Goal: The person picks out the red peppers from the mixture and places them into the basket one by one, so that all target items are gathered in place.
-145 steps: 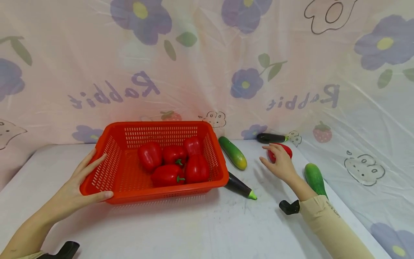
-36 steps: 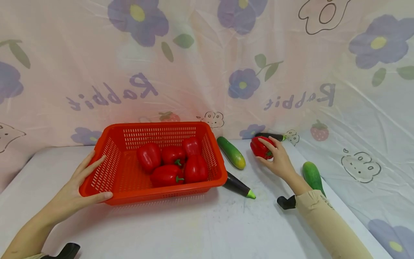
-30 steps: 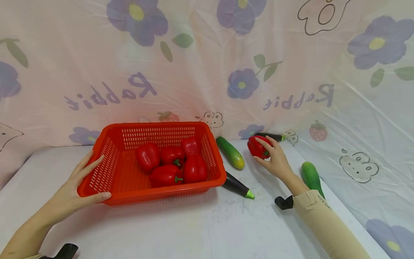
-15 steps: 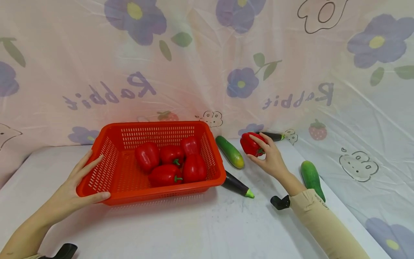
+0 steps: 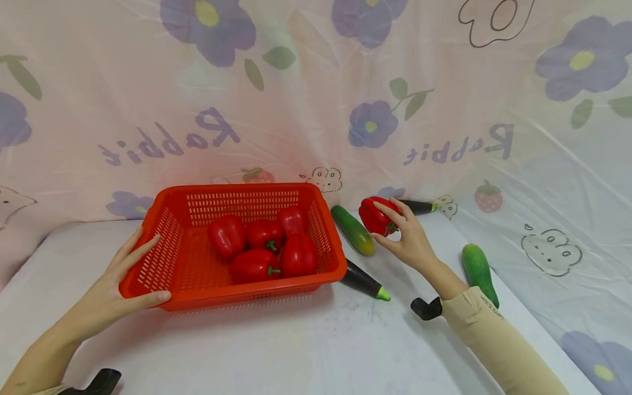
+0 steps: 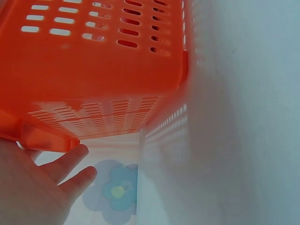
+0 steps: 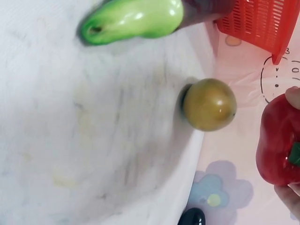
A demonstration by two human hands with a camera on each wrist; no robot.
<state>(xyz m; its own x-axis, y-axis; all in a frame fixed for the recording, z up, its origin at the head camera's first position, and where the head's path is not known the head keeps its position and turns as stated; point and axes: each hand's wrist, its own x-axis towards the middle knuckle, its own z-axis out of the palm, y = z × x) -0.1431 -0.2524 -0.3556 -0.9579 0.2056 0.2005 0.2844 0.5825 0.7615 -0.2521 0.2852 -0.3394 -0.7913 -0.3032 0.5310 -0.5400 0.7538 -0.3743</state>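
Note:
My right hand (image 5: 407, 236) grips a red bell pepper (image 5: 373, 215), thumb below and fingers over it, above the table near the cucumber (image 5: 351, 230) with a yellowish end. In the right wrist view the pepper (image 7: 276, 140) shows at the right edge, its green stem between thumb and fingers. My left hand (image 5: 111, 285) rests on the left corner of a red-orange plastic basket (image 5: 252, 299), fingers spread and straight at the side rim, thumb along the front rim. Several red bell peppers (image 5: 254, 266) lie inside. The left wrist view shows the fingers (image 6: 65, 164) beside the basket's outer rim.
An eggplant (image 5: 362, 280) with a green tip lies partly behind the basket's right corner. Another eggplant (image 5: 418, 207) is at the back, partly behind the right hand. A second cucumber (image 5: 479, 274) lies by the table's right edge. A flower-printed cloth (image 5: 296, 120) hangs behind.
My right hand has taken hold of the bell pepper at the back right, lifted it and carried it left toward the basket. The left hand keeps its place on the basket.

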